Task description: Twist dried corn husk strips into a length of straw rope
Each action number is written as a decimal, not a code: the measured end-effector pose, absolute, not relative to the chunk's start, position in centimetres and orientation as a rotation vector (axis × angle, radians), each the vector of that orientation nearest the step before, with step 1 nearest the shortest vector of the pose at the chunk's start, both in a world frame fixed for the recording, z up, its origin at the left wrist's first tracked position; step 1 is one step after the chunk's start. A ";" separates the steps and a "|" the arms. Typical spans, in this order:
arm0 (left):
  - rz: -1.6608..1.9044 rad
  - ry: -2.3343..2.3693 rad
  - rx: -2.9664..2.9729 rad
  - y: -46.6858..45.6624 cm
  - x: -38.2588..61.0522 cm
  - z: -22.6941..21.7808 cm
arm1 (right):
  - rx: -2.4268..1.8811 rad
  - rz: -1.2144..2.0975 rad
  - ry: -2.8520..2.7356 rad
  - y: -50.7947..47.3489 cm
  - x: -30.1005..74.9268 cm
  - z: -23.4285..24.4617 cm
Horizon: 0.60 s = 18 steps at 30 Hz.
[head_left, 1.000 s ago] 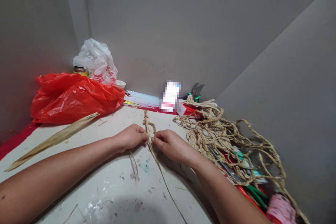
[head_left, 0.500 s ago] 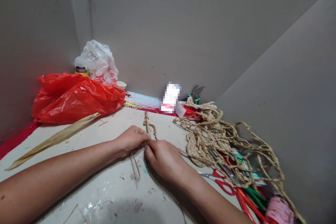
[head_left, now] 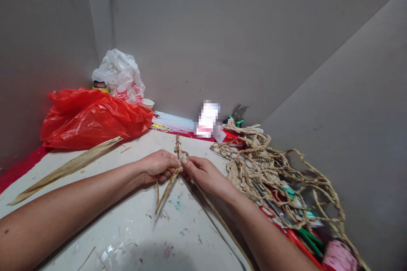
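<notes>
Mid-table, a short braided piece of dried plant fibre points away from me. My left hand pinches its near end, fingers curled. My right hand meets it there, thumb and fingers closed on the strands. A flat tan strand hangs toward me from below the left fingers, with a thinner one beside it. One long strand runs from the right hand down along the right forearm. Exactly how the strands cross is hidden by the fingertips.
A dried leaf strip lies at the left before a red plastic bag. Heaped braided cord covers the right side, over red-handled scissors. Pruning shears and a blurred bright phone-like screen stand by the grey wall.
My right hand has turned and moved slightly up, its thumb now on top. The flat strand now hangs clearly below the left hand, and a long strand trails to the lower right.
</notes>
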<state>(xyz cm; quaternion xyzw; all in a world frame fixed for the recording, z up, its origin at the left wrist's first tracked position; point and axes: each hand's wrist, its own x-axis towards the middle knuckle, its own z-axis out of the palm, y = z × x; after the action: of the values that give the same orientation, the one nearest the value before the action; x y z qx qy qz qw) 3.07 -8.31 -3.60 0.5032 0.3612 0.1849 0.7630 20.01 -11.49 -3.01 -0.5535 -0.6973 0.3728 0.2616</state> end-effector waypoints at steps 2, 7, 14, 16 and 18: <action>0.405 0.769 1.136 -8.3 3.0 -3.7 | -1.485 1.350 -1.729 -11.4 19.7 -3.7; 0.395 0.813 1.300 -8.5 3.0 -3.8 | -1.413 1.730 -1.439 -11.3 20.0 -3.8; 0.418 0.934 1.693 -8.3 2.8 -3.8 | -1.289 2.016 -1.097 -10.9 20.1 -3.9; 0.330 0.956 1.806 -8.3 2.5 -3.2 | -1.316 1.965 -1.042 -11.1 19.7 -4.0; 0.265 0.985 1.923 -8.3 2.3 -2.6 | -1.371 1.875 -1.032 -11.3 19.2 -4.1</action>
<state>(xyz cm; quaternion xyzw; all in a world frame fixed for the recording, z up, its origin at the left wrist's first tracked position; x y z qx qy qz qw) 2.26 -8.32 -2.56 0.7827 0.4007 0.1080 0.4638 19.24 -11.34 -4.07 -0.5153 -0.3878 0.7049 0.2953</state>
